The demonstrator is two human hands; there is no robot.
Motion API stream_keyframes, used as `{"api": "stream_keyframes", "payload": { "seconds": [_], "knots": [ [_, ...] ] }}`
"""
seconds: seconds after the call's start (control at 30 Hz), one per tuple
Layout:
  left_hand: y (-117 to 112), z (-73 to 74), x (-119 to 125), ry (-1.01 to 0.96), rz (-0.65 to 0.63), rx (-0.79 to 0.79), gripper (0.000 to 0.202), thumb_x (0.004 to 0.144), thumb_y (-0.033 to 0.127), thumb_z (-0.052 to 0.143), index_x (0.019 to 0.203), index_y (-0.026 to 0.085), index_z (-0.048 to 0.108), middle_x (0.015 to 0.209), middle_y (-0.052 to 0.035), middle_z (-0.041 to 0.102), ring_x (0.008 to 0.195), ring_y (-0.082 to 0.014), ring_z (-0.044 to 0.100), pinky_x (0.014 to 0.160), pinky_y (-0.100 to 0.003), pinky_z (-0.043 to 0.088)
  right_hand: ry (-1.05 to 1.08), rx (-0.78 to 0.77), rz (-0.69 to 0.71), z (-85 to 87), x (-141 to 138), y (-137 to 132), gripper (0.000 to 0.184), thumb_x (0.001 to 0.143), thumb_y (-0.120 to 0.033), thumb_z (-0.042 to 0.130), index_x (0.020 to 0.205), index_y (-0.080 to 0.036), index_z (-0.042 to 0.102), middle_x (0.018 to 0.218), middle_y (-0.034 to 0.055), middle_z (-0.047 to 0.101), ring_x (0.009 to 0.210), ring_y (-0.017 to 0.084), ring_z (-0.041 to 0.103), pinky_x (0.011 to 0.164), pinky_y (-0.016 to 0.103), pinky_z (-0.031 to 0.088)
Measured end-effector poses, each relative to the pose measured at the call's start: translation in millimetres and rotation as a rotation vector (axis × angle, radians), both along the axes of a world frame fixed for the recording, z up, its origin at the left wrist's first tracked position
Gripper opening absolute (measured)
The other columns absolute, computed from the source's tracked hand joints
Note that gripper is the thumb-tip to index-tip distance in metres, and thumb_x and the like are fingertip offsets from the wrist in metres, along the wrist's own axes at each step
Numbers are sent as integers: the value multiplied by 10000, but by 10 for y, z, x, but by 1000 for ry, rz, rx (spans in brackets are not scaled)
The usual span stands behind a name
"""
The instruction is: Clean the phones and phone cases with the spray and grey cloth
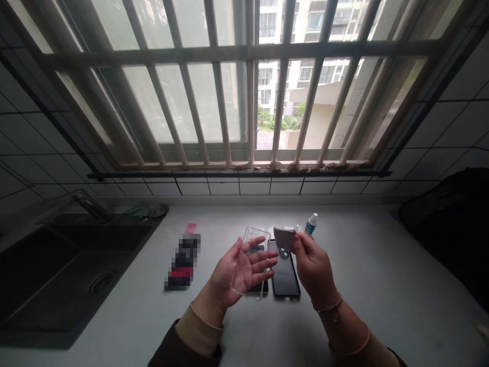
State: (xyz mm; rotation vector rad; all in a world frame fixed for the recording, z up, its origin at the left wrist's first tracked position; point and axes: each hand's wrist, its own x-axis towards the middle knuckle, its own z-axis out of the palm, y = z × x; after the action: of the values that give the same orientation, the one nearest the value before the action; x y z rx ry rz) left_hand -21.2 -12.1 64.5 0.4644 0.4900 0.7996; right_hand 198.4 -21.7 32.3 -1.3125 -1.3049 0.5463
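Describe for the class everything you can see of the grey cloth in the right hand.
The grey cloth looks like thin fabric, apparently folded into a small, flat, roughly rectangular piece with a paler upper edge. It is held up, seemingly above the white counter, partly hiding the dark phone-shaped object. The right hand grips its right end, thumb in front.

Transparent, glossy plastic is seen in the phone case (262, 236), whose edges are marked by bright highlights; a matt, cloth-like surface is shown by the folded grey piece (284, 238). A smooth, dark finish is displayed by the black phone (286, 281), and smooth white plastic by the small bottle (311, 223). The countertop (130, 318) is finished smooth with a soft sheen, the faucet (93, 207) in shiny metal, the sink (42, 295) in dark matt, and the sleeves (202, 331) are made of cloth
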Motion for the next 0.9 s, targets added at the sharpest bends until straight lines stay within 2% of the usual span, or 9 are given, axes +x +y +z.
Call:
{"api": "stream_keyframes", "payload": {
  "seconds": [0.13, 0.3, 0.43, 0.5, 0.57, 0.7, 0.8, 0.9],
  "knots": [
    [52, -114, 53, 13, 97, -90, 638, 1061, 552, 474, 1492, 83, 508, 1400, -300, 641, 1217, -353, 711, 995, -466, 591, 12, -71, -50, -37, -11, 24, 469, 1041, -585, 531, 1142, -193, 769, 963, 84, 813, 898, 265, 770, 793, 324, 602],
    [40, -260, 155, 28, 127, -164, 524, 1074, 487, 486, 1371, 72, 606, 1441, -267, 632, 1309, -357, 656, 1031, -474, 586, -98, -7, 24, -39, -125, -24, 411, 1064, -522, 521, 1151, -207, 771, 965, 89, 816, 837, 256, 767, 735, 315, 594],
    [29, -351, 209, 47, 158, -191, 468, 1064, 446, 536, 1309, 63, 647, 1288, -246, 720, 1144, -310, 742, 946, -406, 622, -134, 25, 143, -61, -218, -65, 357, 1081, -447, 515, 1227, -227, 756, 1068, 96, 821, 928, 266, 787, 793, 335, 618],
    [52, -393, 211, 58, 203, -192, 437, 1065, 424, 543, 1281, 63, 657, 1214, -232, 745, 1069, -279, 764, 885, -359, 631, -137, 38, 182, -80, -243, -69, 342, 1084, -421, 516, 1254, -238, 748, 1153, 99, 811, 1027, 278, 783, 876, 357, 623],
    [92, -421, 193, 51, 273, -195, 395, 1067, 411, 542, 1256, 84, 660, 1177, -210, 753, 1041, -260, 766, 868, -345, 633, -136, 41, 238, -93, -257, -69, 334, 1086, -405, 513, 1253, -240, 751, 1166, 98, 810, 1037, 277, 785, 895, 363, 628],
    [195, -392, 102, 58, 445, -213, 345, 1080, 388, 505, 1252, 122, 643, 1106, -179, 751, 960, -237, 772, 835, -360, 650, -137, 51, 398, -82, -290, -94, 324, 1084, -377, 523, 1272, -244, 751, 1152, 88, 815, 1005, 257, 793, 868, 345, 639],
    [268, -319, 6, 63, 543, -222, 342, 1087, 377, 465, 1259, 123, 617, 1154, -218, 734, 975, -255, 775, 838, -388, 656, -120, 65, 487, -47, -326, -138, 312, 1087, -355, 524, 1269, -249, 753, 1158, 77, 815, 1032, 240, 787, 904, 335, 628],
    [321, -273, -80, 61, 591, -218, 355, 1095, 388, 415, 1242, 120, 596, 1232, -265, 709, 1064, -290, 768, 887, -428, 648, -123, 57, 535, -8, -351, -180, 313, 1090, -355, 518, 1258, -240, 757, 1095, 71, 823, 965, 220, 790, 868, 317, 624]
  ]
}}
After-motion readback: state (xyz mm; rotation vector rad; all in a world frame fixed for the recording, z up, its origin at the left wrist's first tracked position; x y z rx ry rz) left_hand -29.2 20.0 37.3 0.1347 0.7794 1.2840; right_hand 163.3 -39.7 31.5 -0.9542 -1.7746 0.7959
